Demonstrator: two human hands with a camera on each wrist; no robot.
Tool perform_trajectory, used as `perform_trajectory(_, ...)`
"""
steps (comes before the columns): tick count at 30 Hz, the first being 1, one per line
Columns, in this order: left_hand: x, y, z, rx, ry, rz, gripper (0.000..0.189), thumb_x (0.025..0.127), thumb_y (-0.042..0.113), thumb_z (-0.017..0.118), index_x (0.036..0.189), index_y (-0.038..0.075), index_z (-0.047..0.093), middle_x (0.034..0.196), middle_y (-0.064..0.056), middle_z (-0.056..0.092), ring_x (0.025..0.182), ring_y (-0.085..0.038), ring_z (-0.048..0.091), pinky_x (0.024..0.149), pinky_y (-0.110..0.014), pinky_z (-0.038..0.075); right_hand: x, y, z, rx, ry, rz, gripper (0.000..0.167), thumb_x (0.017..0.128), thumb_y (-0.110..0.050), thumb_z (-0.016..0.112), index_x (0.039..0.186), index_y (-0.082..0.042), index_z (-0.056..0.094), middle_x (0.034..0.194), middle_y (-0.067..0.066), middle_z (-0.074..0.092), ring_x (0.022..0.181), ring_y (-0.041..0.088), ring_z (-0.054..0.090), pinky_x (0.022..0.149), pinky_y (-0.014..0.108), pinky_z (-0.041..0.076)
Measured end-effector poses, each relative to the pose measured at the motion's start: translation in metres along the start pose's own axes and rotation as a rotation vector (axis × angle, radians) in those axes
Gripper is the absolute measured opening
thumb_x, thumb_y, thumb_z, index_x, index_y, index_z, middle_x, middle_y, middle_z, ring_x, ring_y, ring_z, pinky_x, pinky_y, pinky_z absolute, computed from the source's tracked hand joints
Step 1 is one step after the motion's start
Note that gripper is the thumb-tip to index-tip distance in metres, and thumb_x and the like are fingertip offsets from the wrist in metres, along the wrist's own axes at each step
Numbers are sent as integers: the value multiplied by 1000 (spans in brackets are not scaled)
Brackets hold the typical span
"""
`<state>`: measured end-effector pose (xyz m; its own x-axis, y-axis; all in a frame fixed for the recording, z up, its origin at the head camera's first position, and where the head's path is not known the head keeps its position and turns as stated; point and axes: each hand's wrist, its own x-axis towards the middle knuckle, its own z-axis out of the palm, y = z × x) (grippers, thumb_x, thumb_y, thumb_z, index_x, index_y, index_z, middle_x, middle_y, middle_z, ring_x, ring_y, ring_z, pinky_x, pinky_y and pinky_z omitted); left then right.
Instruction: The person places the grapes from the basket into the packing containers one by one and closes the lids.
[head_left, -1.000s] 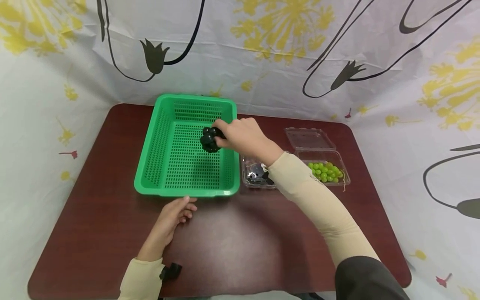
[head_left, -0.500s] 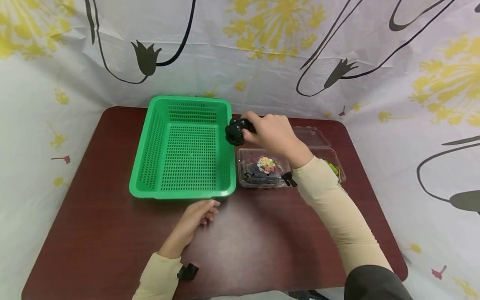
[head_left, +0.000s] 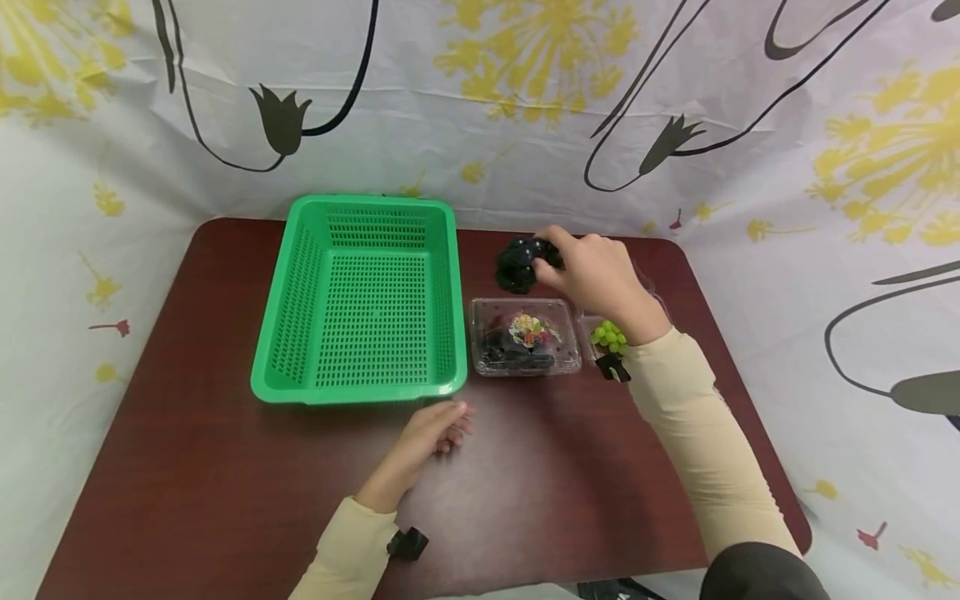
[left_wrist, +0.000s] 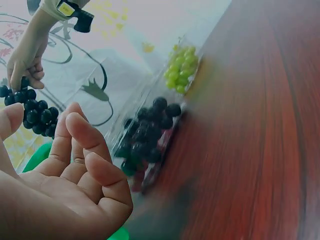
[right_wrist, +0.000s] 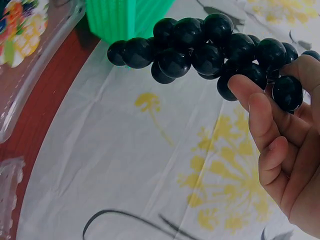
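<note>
My right hand grips a bunch of black grapes near one end, held in the air behind a closed clear plastic box. In the right wrist view, the bunch juts out sideways from the fingers and thumb. My left hand is just in front of the green basket, its fingers loosely bent; in the left wrist view the palm holds nothing. Through the closed box's wall, more black grapes show in the left wrist view. Perforations cover the basket's bare floor.
Green grapes lie in another clear box at the right, partly hidden behind my right wrist. Basket and boxes stand in a row on a dark red table. A white patterned cloth hangs behind and beside the table.
My right hand has carried the black grapes from above the basket rightward, past its rim, to behind the closed box. My left hand has shifted right along the basket's front.
</note>
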<state>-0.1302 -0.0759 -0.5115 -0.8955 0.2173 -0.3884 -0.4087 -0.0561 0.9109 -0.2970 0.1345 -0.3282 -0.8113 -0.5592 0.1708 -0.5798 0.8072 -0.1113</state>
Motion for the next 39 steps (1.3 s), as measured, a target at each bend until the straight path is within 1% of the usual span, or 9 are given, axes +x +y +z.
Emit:
perform_trajectory(6, 12, 3, 18, -42, -34, -11, 46, 96, 32, 53, 118, -7, 61, 83, -1, 65, 66, -8, 55, 60, -21, 40, -14, 22, -4, 8, 19, 85, 33, 95, -29, 54, 123, -12, 59, 48, -2, 39, 41, 17, 37, 43, 31, 27)
perform_trajectory(10, 22, 1, 33, -62, -54, -31, 38, 94, 27, 58, 116, -4, 62, 79, 3, 63, 64, -5, 53, 58, -20, 38, -24, 35, -7, 31, -13, 147, 36, 96, -30, 53, 126, -11, 58, 50, -1, 41, 42, 16, 33, 42, 30, 24)
perform_trajectory(14, 29, 2, 47, -79, -71, -57, 36, 94, 25, 58, 118, -1, 63, 77, 7, 61, 62, -4, 51, 56, -19, 38, -33, 47, -4, 43, -30, 196, 34, 96, -30, 54, 124, -10, 58, 50, 1, 41, 43, 15, 31, 43, 30, 22)
perform_trajectory(17, 35, 3, 59, -90, -95, -71, 37, 94, 26, 56, 119, -1, 63, 77, 7, 61, 61, -3, 50, 55, -18, 37, -41, 57, -1, 59, -29, 237, 33, 95, -30, 54, 122, -11, 59, 51, 2, 44, 44, 17, 34, 43, 30, 24)
perform_trajectory(23, 47, 4, 86, -123, -136, -103, 42, 95, 33, 55, 119, -1, 62, 76, 6, 60, 60, -5, 49, 54, -18, 36, -62, 76, 2, 99, -73, 315, 38, 97, -33, 52, 126, -10, 56, 54, 4, 49, 44, 18, 40, 43, 31, 27)
perform_trajectory(29, 61, 3, 114, -164, -113, -121, 37, 94, 30, 58, 118, 2, 64, 73, 7, 60, 57, -4, 47, 50, -17, 35, -85, 93, 7, 124, -99, 362, 41, 98, -32, 51, 129, -4, 53, 56, 5, 55, 43, 17, 40, 44, 31, 28)
perform_trajectory(32, 67, 3, 126, -160, -94, -111, 38, 94, 30, 59, 117, 1, 64, 71, 8, 59, 56, -3, 47, 49, -16, 34, -94, 101, 11, 140, -108, 381, 42, 99, -32, 51, 129, -4, 52, 62, 7, 64, 44, 16, 43, 44, 31, 30)
perform_trajectory(36, 73, 3, 137, -144, -69, -103, 40, 93, 33, 59, 116, 0, 65, 71, 8, 59, 56, -4, 47, 49, -17, 34, -104, 108, 14, 156, -147, 408, 43, 100, -34, 50, 131, -5, 50, 72, 8, 71, 47, 14, 51, 45, 32, 33)
perform_trajectory(39, 77, 2, 144, -125, -56, -102, 40, 93, 34, 58, 115, 1, 66, 71, 8, 58, 56, -4, 46, 50, -17, 33, -109, 112, 17, 161, -162, 428, 44, 100, -35, 50, 132, -5, 49, 73, 8, 71, 48, 14, 55, 44, 33, 35)
